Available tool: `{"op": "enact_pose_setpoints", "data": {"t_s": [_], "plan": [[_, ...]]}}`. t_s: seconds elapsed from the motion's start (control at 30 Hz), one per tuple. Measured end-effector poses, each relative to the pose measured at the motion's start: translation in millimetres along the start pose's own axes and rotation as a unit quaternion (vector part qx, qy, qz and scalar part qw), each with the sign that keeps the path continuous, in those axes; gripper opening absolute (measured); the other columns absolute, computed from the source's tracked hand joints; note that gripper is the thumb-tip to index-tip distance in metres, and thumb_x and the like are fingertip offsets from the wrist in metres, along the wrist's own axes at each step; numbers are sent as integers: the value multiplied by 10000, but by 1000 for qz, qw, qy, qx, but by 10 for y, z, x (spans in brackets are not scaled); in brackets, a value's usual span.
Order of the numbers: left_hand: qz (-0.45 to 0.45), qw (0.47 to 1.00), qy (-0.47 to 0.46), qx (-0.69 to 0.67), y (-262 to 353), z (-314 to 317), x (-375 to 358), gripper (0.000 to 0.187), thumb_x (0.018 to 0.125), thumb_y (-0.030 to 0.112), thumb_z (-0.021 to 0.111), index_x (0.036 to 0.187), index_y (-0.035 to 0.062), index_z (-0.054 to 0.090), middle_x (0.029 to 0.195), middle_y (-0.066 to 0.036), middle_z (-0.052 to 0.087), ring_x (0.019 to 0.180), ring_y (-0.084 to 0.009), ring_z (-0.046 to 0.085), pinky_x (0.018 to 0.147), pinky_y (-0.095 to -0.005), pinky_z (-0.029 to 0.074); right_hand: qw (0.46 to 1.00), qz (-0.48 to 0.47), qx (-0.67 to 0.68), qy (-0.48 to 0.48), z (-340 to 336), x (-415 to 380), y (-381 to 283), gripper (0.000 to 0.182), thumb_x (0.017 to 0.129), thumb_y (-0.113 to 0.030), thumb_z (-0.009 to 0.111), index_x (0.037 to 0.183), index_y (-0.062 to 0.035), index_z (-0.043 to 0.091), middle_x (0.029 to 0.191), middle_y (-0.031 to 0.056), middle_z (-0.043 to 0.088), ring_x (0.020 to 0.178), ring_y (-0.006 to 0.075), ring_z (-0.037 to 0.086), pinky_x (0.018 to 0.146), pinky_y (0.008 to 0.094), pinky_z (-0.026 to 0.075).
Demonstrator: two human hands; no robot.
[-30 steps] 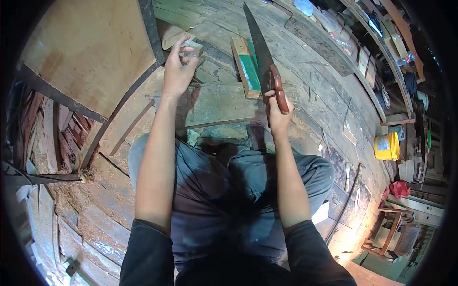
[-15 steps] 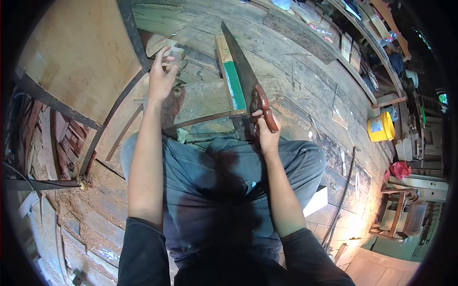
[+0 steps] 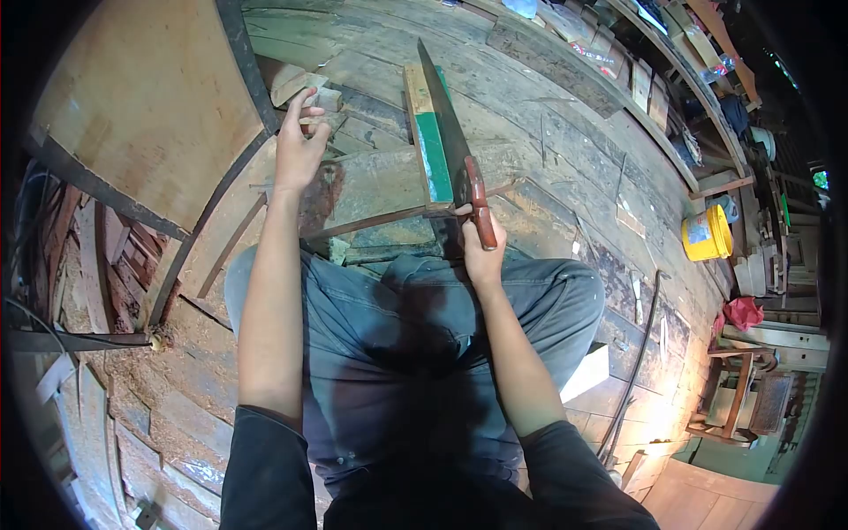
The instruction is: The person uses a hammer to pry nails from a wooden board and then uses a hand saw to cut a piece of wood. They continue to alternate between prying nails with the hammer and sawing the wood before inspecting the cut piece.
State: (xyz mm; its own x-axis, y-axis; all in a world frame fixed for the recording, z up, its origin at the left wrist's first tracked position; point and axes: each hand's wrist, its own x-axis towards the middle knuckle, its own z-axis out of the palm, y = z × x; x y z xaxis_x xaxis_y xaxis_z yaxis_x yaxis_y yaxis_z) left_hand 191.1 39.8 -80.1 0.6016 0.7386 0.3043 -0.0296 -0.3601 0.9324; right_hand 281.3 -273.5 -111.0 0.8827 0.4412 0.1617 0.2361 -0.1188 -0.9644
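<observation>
My right hand (image 3: 483, 253) is wrapped round the reddish-brown wooden handle of a handsaw (image 3: 450, 119), whose long dark blade points away from me. The blade overlaps the right side of a piece of wood (image 3: 432, 150), part bare and part painted green, lying in front of my knees. Raised over the boards to the left is my left hand (image 3: 303, 148), fingers apart and a little bent, nothing in it. Behind its fingertips lie small wood offcuts (image 3: 291, 84). A wide, worn board (image 3: 375, 187) spans the space between the two hands.
A pale wooden panel with a dark edge (image 3: 159, 106) stands close on the left, above scrap strips (image 3: 93, 256) and sawdust (image 3: 199, 353). A yellow bucket (image 3: 707, 234) is at the right, near shelving with timber (image 3: 645, 88). A long dark bar (image 3: 638, 367) lies beside my right knee.
The saw has shifted slightly left with my right hand, its handle turning more upright and its blade now overlapping the green-painted wood. My left hand has barely moved.
</observation>
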Motion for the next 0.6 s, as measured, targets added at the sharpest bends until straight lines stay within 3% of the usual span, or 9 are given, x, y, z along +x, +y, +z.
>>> {"op": "enact_pose_setpoints", "data": {"t_s": [0.13, 0.37, 0.6], "plan": [[3, 1000, -2, 0, 35, 20, -6, 596, 850, 27, 596, 1424, 129, 472, 1092, -70, 606, 747, -89, 559, 760, -274, 500, 998, 35, 56, 5, 43, 6, -72, 187, 831, 35, 550, 975, -18, 657, 673, -15, 524, 590, 58, 486, 552, 243, 411], [13, 999, -42, 5, 44, 116, -29, 579, 853, 33, 602, 1411, 124, 477, 1063, -68, 612, 739, -103, 555, 753, -280, 503, 998, 27, 61, -1, 51, 14, -95, 156, 861, 30, 552, 976, -16, 646, 680, -25, 520, 567, 56, 483, 524, 232, 397], [32, 995, -80, 58, -42, 157, -26, 572, 858, 27, 605, 1405, 137, 479, 1044, -68, 615, 766, -125, 568, 762, -281, 503, 966, 73, 249, -8, 175, 459, -79, 71, 932, -8, 554, 931, -37, 619, 661, -40, 484, 503, 34, 418, 451, 213, 308]]}}
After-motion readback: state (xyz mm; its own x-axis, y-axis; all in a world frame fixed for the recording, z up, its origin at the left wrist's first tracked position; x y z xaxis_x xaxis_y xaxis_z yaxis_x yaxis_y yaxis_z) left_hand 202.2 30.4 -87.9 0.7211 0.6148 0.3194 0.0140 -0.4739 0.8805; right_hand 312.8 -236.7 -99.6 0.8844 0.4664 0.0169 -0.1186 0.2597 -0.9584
